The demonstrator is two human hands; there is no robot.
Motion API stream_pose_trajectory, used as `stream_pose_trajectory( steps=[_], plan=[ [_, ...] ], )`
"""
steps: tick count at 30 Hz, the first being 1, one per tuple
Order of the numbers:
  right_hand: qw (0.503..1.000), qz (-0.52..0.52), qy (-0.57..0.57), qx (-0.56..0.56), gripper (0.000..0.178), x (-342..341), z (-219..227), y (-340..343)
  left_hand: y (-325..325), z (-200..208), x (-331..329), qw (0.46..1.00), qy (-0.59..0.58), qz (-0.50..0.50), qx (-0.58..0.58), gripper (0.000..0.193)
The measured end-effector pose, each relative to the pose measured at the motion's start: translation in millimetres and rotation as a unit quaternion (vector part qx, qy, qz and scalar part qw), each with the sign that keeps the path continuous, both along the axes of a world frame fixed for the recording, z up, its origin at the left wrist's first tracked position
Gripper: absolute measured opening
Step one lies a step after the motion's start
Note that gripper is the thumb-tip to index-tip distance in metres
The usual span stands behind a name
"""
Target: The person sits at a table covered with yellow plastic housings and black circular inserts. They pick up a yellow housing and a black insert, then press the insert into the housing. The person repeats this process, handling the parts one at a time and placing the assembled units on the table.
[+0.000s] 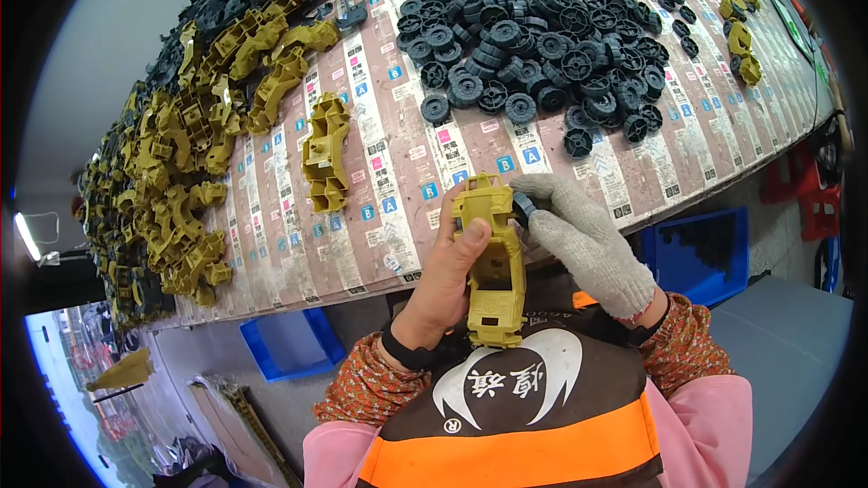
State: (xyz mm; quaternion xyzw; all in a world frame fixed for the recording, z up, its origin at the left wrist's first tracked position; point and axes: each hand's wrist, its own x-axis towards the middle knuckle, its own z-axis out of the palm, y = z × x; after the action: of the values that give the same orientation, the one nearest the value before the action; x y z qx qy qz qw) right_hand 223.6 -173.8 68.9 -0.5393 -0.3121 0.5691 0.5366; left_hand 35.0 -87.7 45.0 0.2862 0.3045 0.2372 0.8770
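My left hand, bare, grips a yellow plastic toy car body in front of my apron, with the thumb across its upper part. The body hangs lengthwise, one end toward the table and the other toward me. At its upper right side, my right hand in a grey knitted glove pinches a small black toy wheel. The wheel is against or very close to the body's side; whether it is attached cannot be seen. Another yellow car body lies alone on the table, left of my hands.
A large heap of black toy wheels lies on the table ahead. Yellow car bodies and dark plastic parts pile up at the left. Below the table edge stand a blue bin and another blue bin.
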Motion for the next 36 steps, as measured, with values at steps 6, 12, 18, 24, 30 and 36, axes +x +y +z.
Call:
stream_pose_trajectory(
  steps=[6,12,18,24,30,36],
  plan=[
    [0.971,0.003,-0.227,0.071,0.042,-4.5,-10.6,-6.1,-3.0,-5.7,-0.4,0.994,0.047,-0.006,0.099,0.073],
    [0.912,0.001,-0.397,0.1,0.05,-16.5,-1.4,-17.5,-7.5,-12.1,6.2,0.954,0.094,-0.021,0.284,0.072],
    [0.898,0.019,-0.428,0.094,0.049,-13.9,7.3,-18.4,-6.4,-14.0,4.2,0.916,0.092,-0.079,0.381,0.073],
    [0.9,0.021,-0.423,0.099,0.031,0.8,15.6,-11.5,-0.3,-12.1,7.9,0.903,0.066,-0.093,0.415,0.072],
    [0.721,-0.013,-0.691,0.058,0.026,55.4,14.7,24.6,8.6,-2.5,5.0,0.991,0.029,-0.042,0.12,0.07],
    [0.633,0.016,-0.771,0.069,0.023,72.0,-4.8,36.0,19.0,-7.6,-8.1,0.998,0.051,0.008,0.038,0.061]
  ],
)
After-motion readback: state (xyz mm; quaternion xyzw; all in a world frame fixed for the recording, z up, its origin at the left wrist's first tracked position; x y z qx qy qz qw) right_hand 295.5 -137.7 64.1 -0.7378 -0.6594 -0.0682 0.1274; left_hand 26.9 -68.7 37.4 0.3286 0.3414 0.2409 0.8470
